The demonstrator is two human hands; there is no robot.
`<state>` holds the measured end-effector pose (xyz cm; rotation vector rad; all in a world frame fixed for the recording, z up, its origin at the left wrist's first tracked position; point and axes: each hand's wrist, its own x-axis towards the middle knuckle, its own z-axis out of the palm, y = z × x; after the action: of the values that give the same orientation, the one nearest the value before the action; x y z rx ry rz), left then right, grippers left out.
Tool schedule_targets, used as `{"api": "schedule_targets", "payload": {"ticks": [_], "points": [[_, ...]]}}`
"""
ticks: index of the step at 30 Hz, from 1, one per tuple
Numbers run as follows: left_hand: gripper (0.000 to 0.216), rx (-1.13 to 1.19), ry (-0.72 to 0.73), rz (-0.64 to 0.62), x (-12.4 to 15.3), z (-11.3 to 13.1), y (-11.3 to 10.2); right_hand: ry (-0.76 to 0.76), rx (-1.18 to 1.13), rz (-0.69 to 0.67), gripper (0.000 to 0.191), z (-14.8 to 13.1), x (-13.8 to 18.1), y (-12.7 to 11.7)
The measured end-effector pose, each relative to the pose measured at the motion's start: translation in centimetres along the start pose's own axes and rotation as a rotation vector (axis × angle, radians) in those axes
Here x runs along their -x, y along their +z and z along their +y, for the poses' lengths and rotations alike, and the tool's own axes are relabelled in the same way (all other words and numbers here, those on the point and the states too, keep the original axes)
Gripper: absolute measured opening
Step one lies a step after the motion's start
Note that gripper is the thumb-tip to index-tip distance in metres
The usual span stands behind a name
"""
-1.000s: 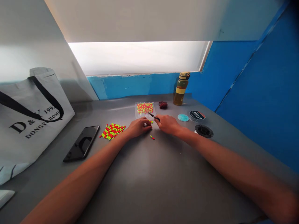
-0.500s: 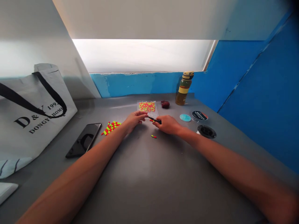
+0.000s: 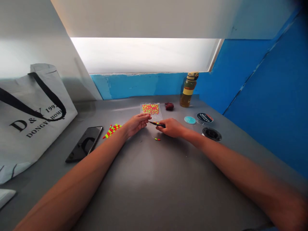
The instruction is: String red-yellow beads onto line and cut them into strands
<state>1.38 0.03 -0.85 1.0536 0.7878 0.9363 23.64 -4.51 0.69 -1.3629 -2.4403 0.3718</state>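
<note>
The right hand (image 3: 169, 127) held a narrow grip on a slim black tool (image 3: 157, 124), while the left hand (image 3: 136, 124) showed a wide grip, with a clear bag of neon beads (image 3: 150, 110) at its 2 o'clock.

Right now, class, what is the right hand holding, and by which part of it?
The right hand holds a slim black tool between its fingers, gripping the end nearest the hand, with the other end sticking out free.
</note>
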Motion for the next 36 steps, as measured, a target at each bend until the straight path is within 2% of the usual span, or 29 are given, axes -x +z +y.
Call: {"api": "schedule_targets", "payload": {"ticks": [10,16,36], "points": [[0.033,0.002,-0.016,0.002,0.06,0.12,0.08,0.000,0.001,0.007,0.028,0.19,-0.02,0.20],[0.024,-0.013,-0.001,-0.043,-0.02,-0.10,-0.07,0.021,0.034,0.000,0.028,-0.03,-0.06,0.15],[0.023,-0.006,-0.009,-0.057,0.05,-0.06,-0.07,0.019,0.037,0.004,0.029,-0.02,-0.07,0.21]]}}
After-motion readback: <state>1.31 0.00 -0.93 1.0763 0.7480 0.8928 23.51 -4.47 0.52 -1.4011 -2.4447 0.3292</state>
